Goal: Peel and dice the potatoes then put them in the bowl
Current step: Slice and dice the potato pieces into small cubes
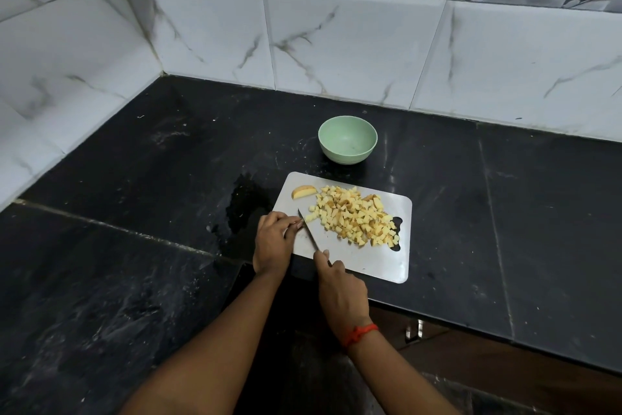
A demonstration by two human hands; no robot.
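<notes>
A steel cutting board (377, 260) lies on the black counter. A heap of diced potato (356, 216) covers its middle and right side. One uncut potato wedge (304, 192) rests at the board's far left corner. My right hand (340, 290) grips a knife (308, 229), whose blade angles up and left to its tip beside my left fingers. My left hand (274, 241) is curled at the board's left edge, fingertips pinched on a small potato piece that is mostly hidden. An empty pale green bowl (347, 139) stands just beyond the board.
Black stone counter (134, 246) runs left and right, with a wet patch (242, 209) left of the board. White marble-pattern tiled walls (336, 38) close the back and left. The counter's front edge drops off below the board, with a cabinet handle (414, 330) underneath.
</notes>
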